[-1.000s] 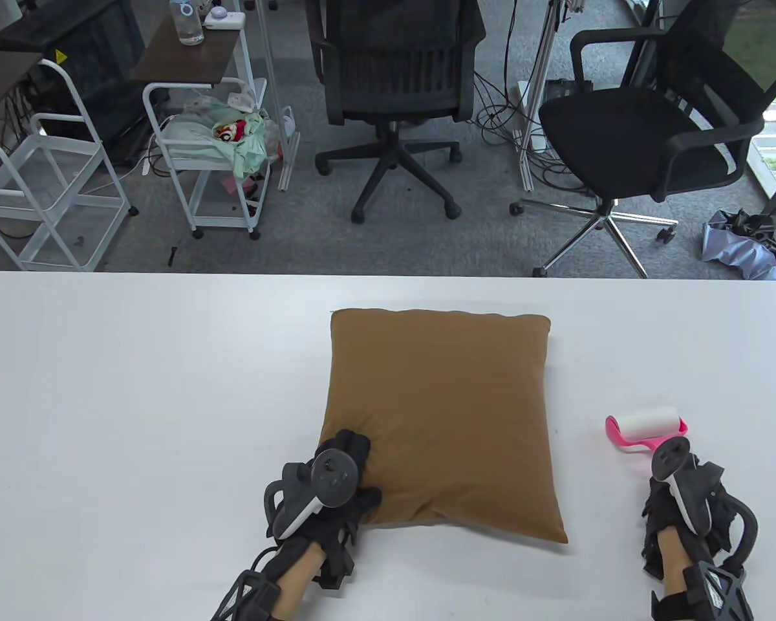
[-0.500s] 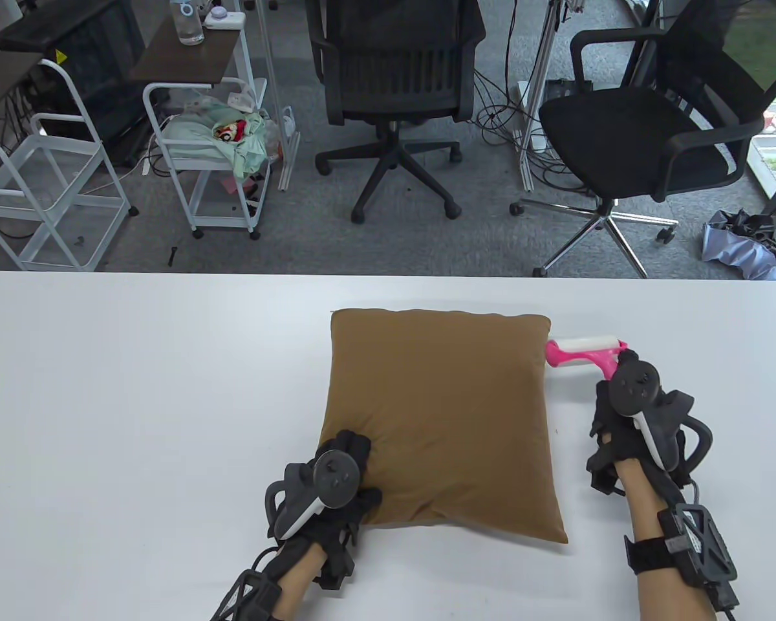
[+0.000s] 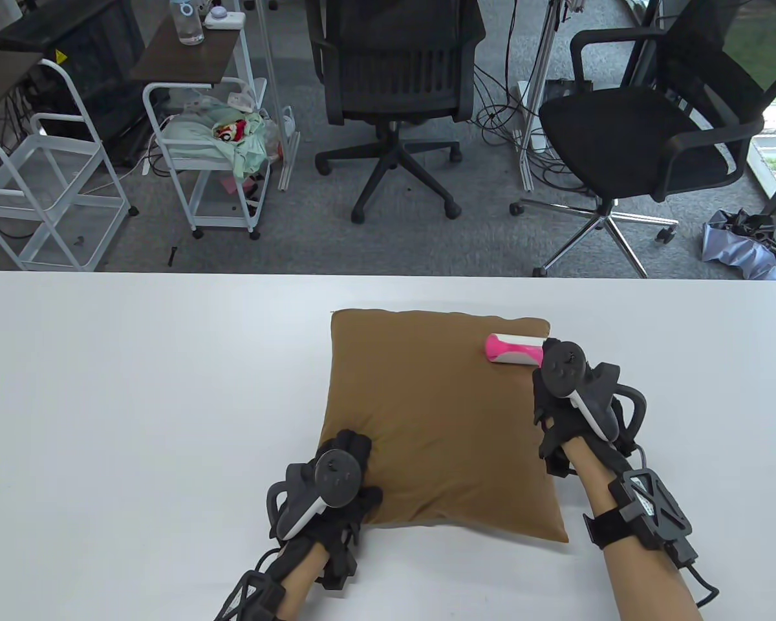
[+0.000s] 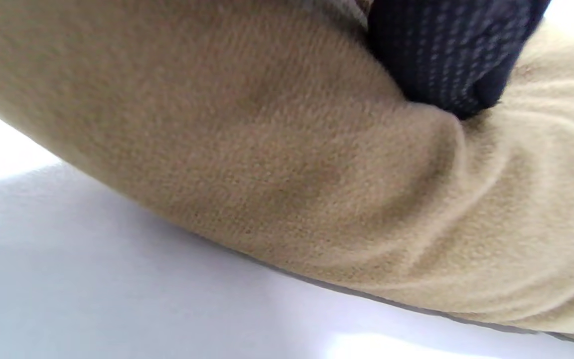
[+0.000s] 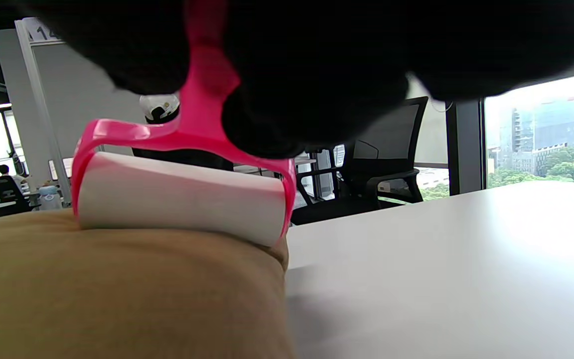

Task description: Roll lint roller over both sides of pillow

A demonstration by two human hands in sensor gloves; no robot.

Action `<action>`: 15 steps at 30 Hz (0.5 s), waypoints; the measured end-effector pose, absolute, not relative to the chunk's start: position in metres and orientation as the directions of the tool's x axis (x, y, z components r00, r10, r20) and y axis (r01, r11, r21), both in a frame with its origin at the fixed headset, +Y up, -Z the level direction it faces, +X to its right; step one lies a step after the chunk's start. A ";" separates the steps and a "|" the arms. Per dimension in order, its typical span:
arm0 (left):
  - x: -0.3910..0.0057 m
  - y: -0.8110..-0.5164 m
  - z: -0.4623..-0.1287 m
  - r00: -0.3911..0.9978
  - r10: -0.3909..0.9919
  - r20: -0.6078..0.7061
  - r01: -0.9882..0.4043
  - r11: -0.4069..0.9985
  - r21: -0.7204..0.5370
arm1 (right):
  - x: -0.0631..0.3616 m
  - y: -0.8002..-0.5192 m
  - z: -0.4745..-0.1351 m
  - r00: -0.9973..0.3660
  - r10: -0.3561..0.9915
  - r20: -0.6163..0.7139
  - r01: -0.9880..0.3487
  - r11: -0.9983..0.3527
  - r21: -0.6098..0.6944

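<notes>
Your left hand (image 3: 336, 482) sits at the near-left corner of the brown pillow (image 3: 440, 420), pressing down on it. In the left wrist view a gloved finger (image 4: 451, 55) digs into the pillow fabric (image 4: 267, 149) and leaves a dent. You can't tell from these views whether the fingers wrap under the edge or only press on top.

The pillow lies flat on the white desk (image 3: 136, 388), roughly centre, slightly right. Its far edge is close to the far side of the desk.

Your right hand (image 3: 572, 394) is over the pillow's right edge and grips the pink handle of the lint roller (image 3: 516, 349). The roller sits at the pillow's far-right corner, white sticky drum lying across the fabric. In the right wrist view the drum of the lint roller (image 5: 177, 199) touches the top of the pillow (image 5: 117, 294), one end right at the pillow's edge. The gloved fingers (image 5: 317, 75) are clenched around the handle stem above the pink yoke.

Beyond the desk: two black office chairs (image 3: 394, 97) and white wire carts (image 3: 207, 149) on grey carpet.
</notes>
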State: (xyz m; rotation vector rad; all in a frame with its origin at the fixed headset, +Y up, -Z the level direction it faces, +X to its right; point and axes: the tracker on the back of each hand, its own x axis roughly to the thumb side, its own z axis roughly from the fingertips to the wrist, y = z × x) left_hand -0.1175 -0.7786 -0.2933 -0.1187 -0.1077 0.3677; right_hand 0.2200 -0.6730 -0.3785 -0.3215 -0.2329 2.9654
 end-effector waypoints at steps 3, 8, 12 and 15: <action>-0.117 -0.779 -0.294 0.933 0.348 0.090 -0.335 0.932 -0.136 | 0.216 -0.671 -0.360 -0.980 0.116 -0.162 -0.093 -0.985 -0.146; -0.117 -0.779 -0.294 0.933 0.348 0.093 -0.333 0.932 -0.140 | 0.206 -0.667 -0.320 -0.993 0.029 -0.111 -0.017 -0.994 -0.112; -0.116 -0.779 -0.294 0.935 0.341 0.094 -0.327 0.934 -0.142 | 0.199 -0.665 -0.283 -0.996 -0.012 -0.089 0.020 -0.996 -0.088; -0.116 -0.779 -0.294 0.938 0.333 0.095 -0.319 0.937 -0.143 | 0.195 -0.664 -0.258 -0.996 -0.028 -0.084 0.033 -0.997 -0.065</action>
